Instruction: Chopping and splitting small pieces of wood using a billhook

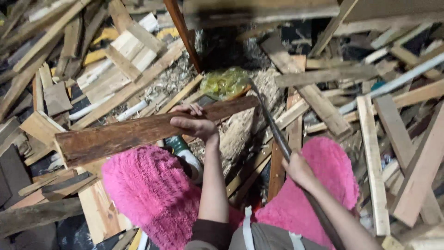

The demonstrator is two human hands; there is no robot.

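Scrap timber (323, 106) and sawdust litter the ground all around me. I see my left hand (193, 121) clamped over the upper edge of a dark brown plank (138, 134) held crosswise above pink fluffy trousers (152, 194). My right hand (298, 169) is wrapped tight around a long metal bar (273, 127).

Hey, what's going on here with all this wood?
A person sits amid a heap of scrap wood, looking down at their own hands. The left hand grips a dark brown plank from above and holds it across the lap, over fluffy pink trousers. The right hand holds a long metal bar, whose far end reaches toward a yellow plastic bag lying on sawdust. Loose boards and offcuts lie all around.
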